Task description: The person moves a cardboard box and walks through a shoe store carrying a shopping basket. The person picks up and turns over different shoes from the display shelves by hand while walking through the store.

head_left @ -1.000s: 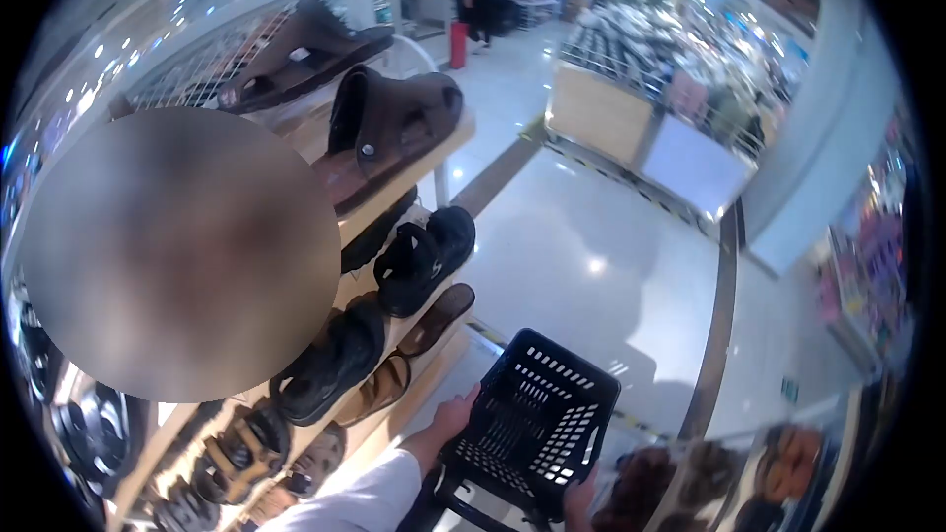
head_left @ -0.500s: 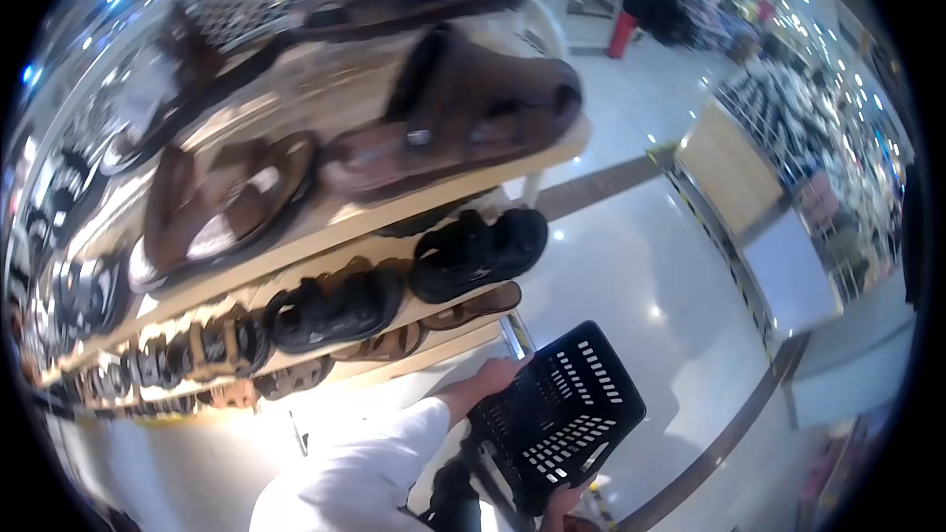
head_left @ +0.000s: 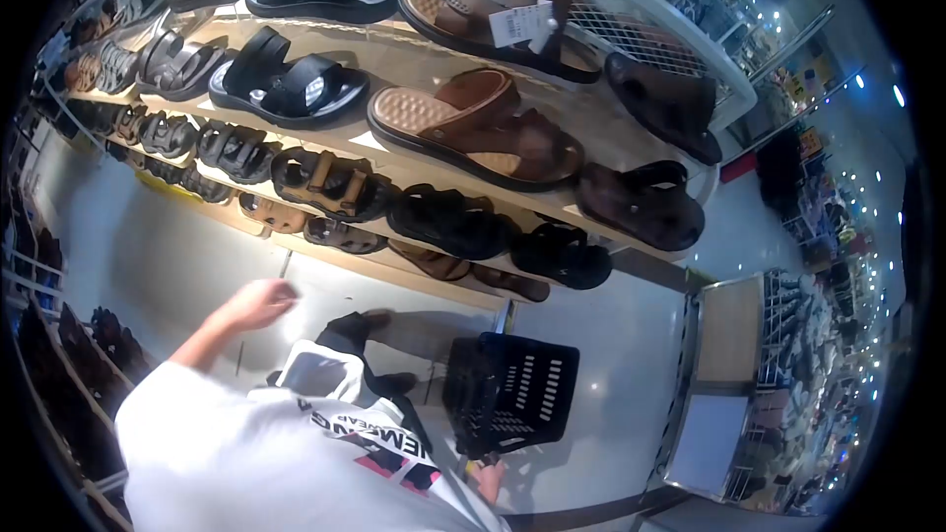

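Black basket [head_left: 540, 389] — over the pale floor [head_left: 631, 335], near the right end of the sandal rack [head_left: 389, 59]. Right hand [head_left: 489, 480] low, clamped at the basket's near end. Left arm reaches forward from its white sleeve [head_left: 177, 419], elbow bent, left hand [head_left: 258, 305] above the floor, well apart from the basket; blurred, fingers bent — cannot tell whether apart or together. Half a second earlier the left hand was at the basket's side; view now swung toward the rack, more sandals showing.
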Demonstrator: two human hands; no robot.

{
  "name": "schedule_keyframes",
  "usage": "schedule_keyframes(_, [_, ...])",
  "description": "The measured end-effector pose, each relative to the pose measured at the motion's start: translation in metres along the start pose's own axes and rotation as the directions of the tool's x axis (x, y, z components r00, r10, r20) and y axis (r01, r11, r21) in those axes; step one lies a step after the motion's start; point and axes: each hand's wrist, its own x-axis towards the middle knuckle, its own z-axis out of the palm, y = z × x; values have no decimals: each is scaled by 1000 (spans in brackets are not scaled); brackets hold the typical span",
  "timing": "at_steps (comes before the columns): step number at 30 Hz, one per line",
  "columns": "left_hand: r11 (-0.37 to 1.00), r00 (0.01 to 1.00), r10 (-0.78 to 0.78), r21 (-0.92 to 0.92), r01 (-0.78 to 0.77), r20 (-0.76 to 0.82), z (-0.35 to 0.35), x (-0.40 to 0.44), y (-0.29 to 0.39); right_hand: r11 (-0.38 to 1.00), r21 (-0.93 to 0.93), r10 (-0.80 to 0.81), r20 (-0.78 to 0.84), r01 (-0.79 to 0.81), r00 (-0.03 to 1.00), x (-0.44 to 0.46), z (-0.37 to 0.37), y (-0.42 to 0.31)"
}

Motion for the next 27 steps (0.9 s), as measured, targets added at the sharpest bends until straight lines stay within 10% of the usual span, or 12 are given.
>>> schedule_keyframes(3, [764,951,-261,-638,97,-168,-67,-66,-18,984,-160,-87,-38,80,995,-125,86,-88])
schedule_keyframes(5, [843,909,-229,-537,7,-347,-71,-57,-6,849,-488,-190,77,203,979,-139,102,-96])
schedule_keyframes(6, [897,832,-146,-426,-117,-536,-69,-47,7,736,-629,-247,97,251,964,-168,131,-123])
schedule_keyframes(7, [920,856,-13,-342,-193,-517,-65,-25,23,755,-625,-230,30,198,973,-176,134,-138])
schedule_keyframes(9, [842,896,252,-374,-389,-365,-60,20,73,306,-932,-166,151,196,975,-174,144,-164])
schedule_keyframes(10, [754,769,523,-222,-619,-368,-65,37,103,259,-912,-222,264,318,939,-186,154,-186])
schedule_keyframes(12, [518,515,780,-94,-850,-356,-84,67,148,355,-803,-294,390,478,873,-186,174,-230])
schedule_keyframes(14, [352,273,839,87,-932,-472,-102,102,174,749,-457,-440,200,480,876,-201,218,-265])
schedule_keyframes(16, [427,271,810,205,-880,-521,-124,120,197,482,-598,-645,252,640,721,-239,273,-293])
schedule_keyframes(19, [493,397,795,107,-863,-460,-116,151,211,551,-609,-614,167,570,771,-272,334,-275])
schedule_keyframes(27, [438,203,841,410,-800,-502,-94,157,208,536,-549,-638,235,642,734,-263,366,-259])
